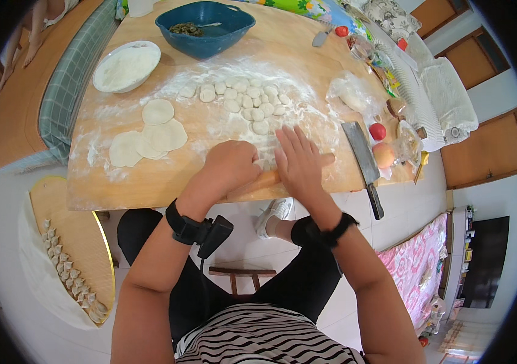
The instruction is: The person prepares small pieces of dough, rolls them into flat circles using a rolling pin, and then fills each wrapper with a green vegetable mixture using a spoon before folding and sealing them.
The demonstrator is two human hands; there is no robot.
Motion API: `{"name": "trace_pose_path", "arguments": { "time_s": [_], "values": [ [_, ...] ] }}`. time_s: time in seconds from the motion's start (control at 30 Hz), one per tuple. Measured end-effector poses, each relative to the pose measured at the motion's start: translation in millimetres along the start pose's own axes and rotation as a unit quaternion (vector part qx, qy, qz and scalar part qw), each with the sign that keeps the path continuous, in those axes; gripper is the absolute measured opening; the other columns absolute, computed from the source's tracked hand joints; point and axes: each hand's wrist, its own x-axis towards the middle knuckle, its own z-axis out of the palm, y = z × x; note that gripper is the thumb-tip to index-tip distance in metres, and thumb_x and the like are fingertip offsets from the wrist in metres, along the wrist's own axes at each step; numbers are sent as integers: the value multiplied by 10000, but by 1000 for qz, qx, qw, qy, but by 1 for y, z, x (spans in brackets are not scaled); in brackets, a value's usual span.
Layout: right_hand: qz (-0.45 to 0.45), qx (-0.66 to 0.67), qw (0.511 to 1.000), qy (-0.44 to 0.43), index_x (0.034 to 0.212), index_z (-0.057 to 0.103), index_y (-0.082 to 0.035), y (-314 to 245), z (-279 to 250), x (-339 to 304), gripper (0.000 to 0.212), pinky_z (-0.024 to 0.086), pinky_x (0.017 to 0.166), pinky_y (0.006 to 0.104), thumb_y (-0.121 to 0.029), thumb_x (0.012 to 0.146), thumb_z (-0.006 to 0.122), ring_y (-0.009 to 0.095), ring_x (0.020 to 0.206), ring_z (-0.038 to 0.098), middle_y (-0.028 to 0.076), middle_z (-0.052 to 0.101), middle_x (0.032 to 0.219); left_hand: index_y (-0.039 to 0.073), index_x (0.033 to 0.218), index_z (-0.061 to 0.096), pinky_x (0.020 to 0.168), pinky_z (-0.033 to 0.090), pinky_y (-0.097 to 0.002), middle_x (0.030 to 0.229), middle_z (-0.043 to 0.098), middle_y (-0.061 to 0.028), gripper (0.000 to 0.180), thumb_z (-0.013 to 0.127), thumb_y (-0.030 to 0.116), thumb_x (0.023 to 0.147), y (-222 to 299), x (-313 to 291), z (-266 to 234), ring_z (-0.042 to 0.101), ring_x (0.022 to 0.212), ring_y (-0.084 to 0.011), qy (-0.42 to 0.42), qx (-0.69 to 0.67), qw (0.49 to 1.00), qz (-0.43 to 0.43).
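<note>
Nearest me, at the bottom of the frame, the person sits in a striped top (252,333) and black trousers, pale floor tiles (282,262) showing between the knees. The pale wooden bench (179,191) begins just above, and at its near edge, in the centre, a rolling pin (264,181) lies aslant. The right hand (298,161) is open and flat over it, fingers stretched out; the left hand (234,167) is curled into a fist close beside the pin, though I cannot tell whether anything is tucked inside. Over at lower left, a round board (102,242) carries a curved row of dumplings (71,273). Rolled dough rounds (166,135) overlap on the left of the bench, and small dough pieces (252,100) cluster in loose flour at its middle. On the right lies a cleaver (361,151), its dark handle jutting past the edge, with a round red fruit (378,131) beside the blade. Farther up, a white bowl of flour (127,67) sits left of a teal basin (222,37). Beyond, a plaid-covered seat (67,100) fills the upper left, pink patterned bedding (413,267) the lower right, and wooden doors (483,145) stand along the right wall.
</note>
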Motion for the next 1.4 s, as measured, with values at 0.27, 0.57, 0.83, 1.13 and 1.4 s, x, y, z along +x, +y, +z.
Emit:
{"name": "trace_pose_path", "arguments": {
  "time_s": [0.27, 0.57, 0.83, 1.13, 1.4],
  "values": [
    [18, 13, 999, -33, 1288, 495, -16, -8, -16, -20, 443, 338, 1010, 472, -268, 923, 496, 373, 1270, 427, 178, 510, 1320, 6, 790, 682, 696, 500, -406, 778, 669, -164, 206, 627, 201, 756, -20, 6, 0, 641, 747, -331, 37, -57, 997, 22],
    [45, -24, 999, -17, 1305, 484, -29, 2, 8, 28, 454, 336, 1011, 465, -252, 911, 515, 341, 1273, 431, 156, 505, 1333, 4, 799, 675, 699, 500, -407, 790, 669, -166, 192, 645, 192, 766, 1, 4, -5, 637, 766, -335, 2, 59, 998, 0],
    [24, 36, 998, -51, 1296, 495, -33, -14, -25, -40, 445, 336, 1005, 472, -286, 930, 472, 358, 1280, 420, 190, 498, 1336, 32, 818, 690, 697, 500, -414, 803, 671, -164, 187, 643, 204, 764, -21, 6, 0, 636, 767, -339, -5, -90, 996, 15],
    [35, -10, 999, -19, 1300, 481, -14, -5, 10, 25, 462, 337, 1000, 473, -266, 913, 511, 371, 1268, 425, 189, 498, 1330, 41, 802, 679, 692, 492, -422, 802, 669, -159, 183, 631, 216, 775, -15, 6, -8, 629, 756, -344, 3, 22, 1000, -4],
    [3, 20, 1000, -22, 1302, 475, -2, -8, -4, -14, 472, 309, 1026, 468, -258, 907, 502, 370, 1277, 417, 192, 488, 1342, 21, 817, 674, 705, 495, -422, 808, 664, -178, 196, 644, 206, 761, -16, 2, 0, 631, 774, -349, 10, -12, 999, 44]
  ]
}}
